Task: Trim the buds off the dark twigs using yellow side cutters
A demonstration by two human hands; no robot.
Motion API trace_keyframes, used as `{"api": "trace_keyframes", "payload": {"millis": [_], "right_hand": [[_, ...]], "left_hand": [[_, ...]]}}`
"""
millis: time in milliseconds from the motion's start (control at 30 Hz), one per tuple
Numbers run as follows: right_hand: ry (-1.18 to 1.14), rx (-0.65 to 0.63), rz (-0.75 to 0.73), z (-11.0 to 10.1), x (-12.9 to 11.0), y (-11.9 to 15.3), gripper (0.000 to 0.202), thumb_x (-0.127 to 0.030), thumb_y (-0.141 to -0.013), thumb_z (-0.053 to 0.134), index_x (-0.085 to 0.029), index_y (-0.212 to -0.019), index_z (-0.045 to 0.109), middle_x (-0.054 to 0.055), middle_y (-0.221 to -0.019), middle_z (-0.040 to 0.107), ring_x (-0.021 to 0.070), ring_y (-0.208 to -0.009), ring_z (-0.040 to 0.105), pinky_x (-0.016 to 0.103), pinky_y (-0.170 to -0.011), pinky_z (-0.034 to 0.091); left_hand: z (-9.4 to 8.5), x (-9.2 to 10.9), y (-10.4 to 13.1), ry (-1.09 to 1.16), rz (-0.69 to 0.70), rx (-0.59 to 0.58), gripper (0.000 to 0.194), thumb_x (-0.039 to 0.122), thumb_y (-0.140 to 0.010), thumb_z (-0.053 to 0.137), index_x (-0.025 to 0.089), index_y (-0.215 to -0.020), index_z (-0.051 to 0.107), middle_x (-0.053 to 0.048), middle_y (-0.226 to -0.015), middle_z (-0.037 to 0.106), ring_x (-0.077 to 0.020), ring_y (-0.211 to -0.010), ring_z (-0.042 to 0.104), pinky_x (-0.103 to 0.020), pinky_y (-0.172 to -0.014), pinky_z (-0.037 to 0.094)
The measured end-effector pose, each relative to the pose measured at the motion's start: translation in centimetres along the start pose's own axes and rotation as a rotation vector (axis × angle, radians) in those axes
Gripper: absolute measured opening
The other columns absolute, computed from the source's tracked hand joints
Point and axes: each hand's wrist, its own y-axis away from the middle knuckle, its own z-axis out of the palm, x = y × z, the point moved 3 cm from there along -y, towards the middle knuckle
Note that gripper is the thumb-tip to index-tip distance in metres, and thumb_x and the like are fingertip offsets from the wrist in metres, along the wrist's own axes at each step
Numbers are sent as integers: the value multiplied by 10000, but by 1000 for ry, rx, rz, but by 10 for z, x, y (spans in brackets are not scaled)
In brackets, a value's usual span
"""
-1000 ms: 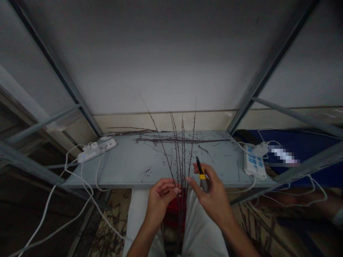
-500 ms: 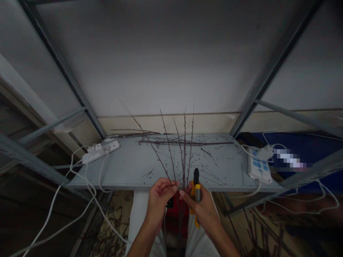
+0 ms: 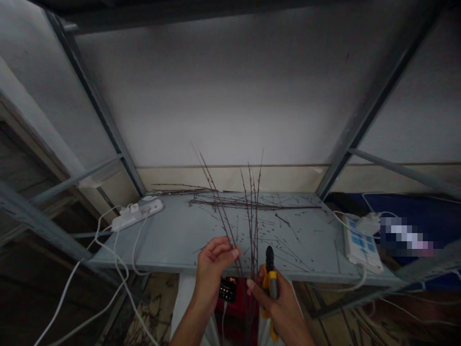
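A thin brown branch with several long, bud-dotted twigs point(image 3: 251, 230) rises in front of me, its lower stem running down between my legs. My left hand point(image 3: 216, 262) pinches the left-hand twigs between thumb and fingers. Lower and to the right, my right hand point(image 3: 283, 300) grips a pair of pliers point(image 3: 273, 284) with yellow and grey handles and black jaws pointing up. The thumb and fingertips of that hand also close around the branch near the fork. Whether the plier jaws are apart is hard to see.
More cut twigs point(image 3: 245, 205) lie along the back of the grey metal shelf point(image 3: 173, 240), with small scraps scattered over it. Power strips stand at the left point(image 3: 139, 214) and right point(image 3: 362, 244), trailing white cables. A phone-like device point(image 3: 227, 290) lies below the shelf edge.
My right hand has slid down the branch with the pliers, away from my left hand. The left-hand twigs have swung closer together and to the right. The view has tilted slightly upward.
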Motion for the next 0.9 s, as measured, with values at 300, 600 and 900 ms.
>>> {"api": "trace_keyframes", "payload": {"millis": [300, 600, 900], "right_hand": [[-3, 72, -25, 9, -2, 1, 394, -552, -699, 774, -230, -752, 554, -20, -639, 585, 204, -612, 579, 307, -594, 467], [-15, 77, 0, 15, 1, -3, 389, -558, -691, 769, -228, -753, 573, -13, -654, 579, 193, -614, 554, 302, -600, 485], [70, 79, -49, 15, 21, -12, 431, -609, -692, 734, -218, -769, 570, -13, -655, 561, 185, -615, 548, 284, -596, 472]], "left_hand": [[16, 17, -18, 66, 3, -27, 303, 219, -668, 894, 143, -920, 743, -72, -876, 774, -175, -810, 727, -253, -750, 548], [25, 20, -26, 99, 26, -22, 315, 205, -664, 892, 156, -932, 733, -61, -929, 747, -184, -829, 719, -272, -747, 563], [39, 36, -38, 104, 87, -64, 251, 252, -700, 876, 142, -854, 712, -46, -841, 713, -182, -788, 706, -283, -739, 561]]}}
